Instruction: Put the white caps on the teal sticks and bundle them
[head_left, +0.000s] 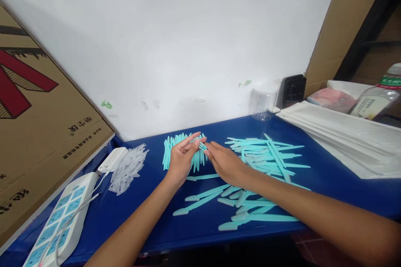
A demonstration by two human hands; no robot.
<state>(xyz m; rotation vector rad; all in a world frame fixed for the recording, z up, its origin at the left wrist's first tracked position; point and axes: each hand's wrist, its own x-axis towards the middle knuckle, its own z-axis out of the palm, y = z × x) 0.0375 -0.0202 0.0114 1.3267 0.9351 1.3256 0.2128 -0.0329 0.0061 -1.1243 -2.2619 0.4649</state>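
My left hand [183,158] and my right hand [224,163] meet above the middle of the blue table. Between their fingertips is a small bunch of turquoise eyebrow razors [203,146], its ends partly covered by the fingers. Both hands are closed on it. Just behind and below my left hand lies a dense row of turquoise razors [169,150]. A loose heap of the same razors [269,156] spreads beside and beyond my right hand, and more razors [200,194] lie nearer the front edge. At the left is a pile of small translucent plastic caps [130,169].
A white power strip [67,212] with cables and a white adapter [113,159] stand at the left by a cardboard box [40,112]. Toward the back right are a clear jar [265,102], a black device [293,91], white plastic sheets [341,137] and a bottle [376,100].
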